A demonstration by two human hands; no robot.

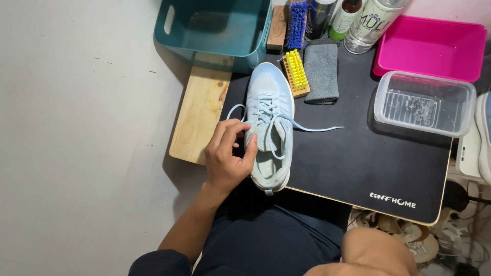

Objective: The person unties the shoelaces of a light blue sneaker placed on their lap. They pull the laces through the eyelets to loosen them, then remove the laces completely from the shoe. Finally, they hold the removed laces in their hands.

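A light blue sneaker (269, 97) lies on a black mat (358, 158), toe pointing away from me, its laces loose and one lace end trailing to the right (317, 129). My left hand (227, 156) grips the sneaker's left side near the tongue, thumb on the opening and fingers pinching at the lace. My right hand is out of sight; only a bare knee (376, 250) shows at the bottom right.
A teal plastic bin (215, 28) stands at the back left on a wooden board (199, 115). Beyond the shoe lie a yellow-bristled brush (296, 73), a blue brush (297, 20), a grey cloth (321, 71) and bottles (368, 23). A clear tub (424, 104) and pink tray (432, 46) sit right.
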